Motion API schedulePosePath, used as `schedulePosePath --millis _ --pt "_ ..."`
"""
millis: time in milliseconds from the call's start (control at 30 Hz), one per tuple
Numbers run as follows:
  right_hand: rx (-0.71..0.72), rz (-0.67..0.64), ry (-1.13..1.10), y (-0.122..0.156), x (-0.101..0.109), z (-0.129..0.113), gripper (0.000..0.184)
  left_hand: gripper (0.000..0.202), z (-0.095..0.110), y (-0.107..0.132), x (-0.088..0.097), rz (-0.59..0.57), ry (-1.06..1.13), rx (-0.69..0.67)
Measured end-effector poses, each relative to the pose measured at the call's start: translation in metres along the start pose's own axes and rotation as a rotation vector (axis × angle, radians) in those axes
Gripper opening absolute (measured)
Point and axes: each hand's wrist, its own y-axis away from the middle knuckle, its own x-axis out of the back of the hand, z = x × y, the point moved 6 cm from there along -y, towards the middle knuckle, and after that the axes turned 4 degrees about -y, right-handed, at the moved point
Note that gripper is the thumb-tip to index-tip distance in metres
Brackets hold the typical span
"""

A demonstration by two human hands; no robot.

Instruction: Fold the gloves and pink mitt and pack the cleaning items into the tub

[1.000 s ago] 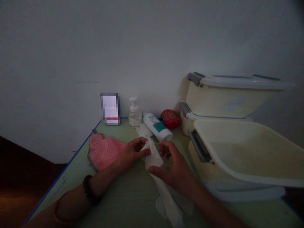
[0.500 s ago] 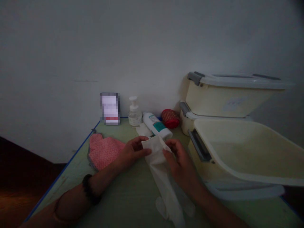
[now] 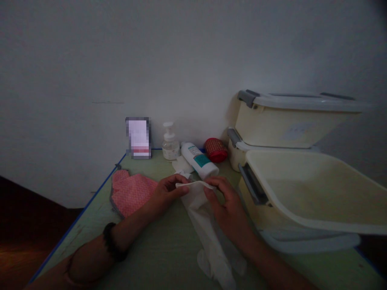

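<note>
A white rubber glove (image 3: 201,221) hangs between my hands, its cuff at the top and its fingers toward me near the bottom of the view. My left hand (image 3: 167,193) pinches the left edge of the cuff between thumb and fingers. At the cuff's right edge, my right hand (image 3: 223,199) grips in the same way. A second pale layer, perhaps another glove, shows behind the first, partly hidden by my right hand. Beyond the cuff lies a white bottle with a green label (image 3: 199,161), on its side. A pink cloth (image 3: 133,191) lies left of my left hand.
A phone (image 3: 139,137) leans on the wall at the back left. Beside it stand a clear pump bottle (image 3: 170,145) and a red woven object (image 3: 215,150). An open cream bin (image 3: 272,193) fills the right, another lidded bin (image 3: 278,125) behind. The table (image 3: 145,253) has blue edging.
The glove's cuff has dropped slightly toward me and its rim has spread a little wider between my hands. Both hands keep their pinch on it.
</note>
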Motion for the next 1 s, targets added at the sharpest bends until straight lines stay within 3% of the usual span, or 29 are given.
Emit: schedulePosePath --millis 133,300,533,633,733,900,1000 --pt "0.032 -0.026 0.017 0.001 0.000 -0.002 0.022 0.017 0.003 -0.001 0.004 0.095 -0.024 -0.030" --pt "0.065 -0.020 -0.037 0.003 0.001 -0.009 0.018 0.015 0.005 -0.002 0.005 0.101 -0.033 -0.081" --pt "-0.216 0.044 -0.381 0.005 -0.002 0.012 0.014 0.018 0.006 -0.001 -0.002 0.020 -0.006 -0.057" --pt "-0.257 0.097 -0.435 0.004 0.000 0.016 0.018 0.022 0.004 -0.001 -0.004 -0.021 0.010 -0.049" --pt "-0.295 0.104 -0.434 0.002 0.002 0.016 0.018 0.024 0.000 -0.001 0.001 0.023 0.034 -0.026" --pt "-0.386 -0.009 -0.563 -0.001 -0.005 0.013 0.033 0.027 -0.001 -0.001 0.001 0.083 0.184 0.027" --pt "-0.416 -0.245 -0.495 0.002 -0.016 0.013 0.035 0.026 0.001 0.000 0.000 0.134 0.215 0.068"
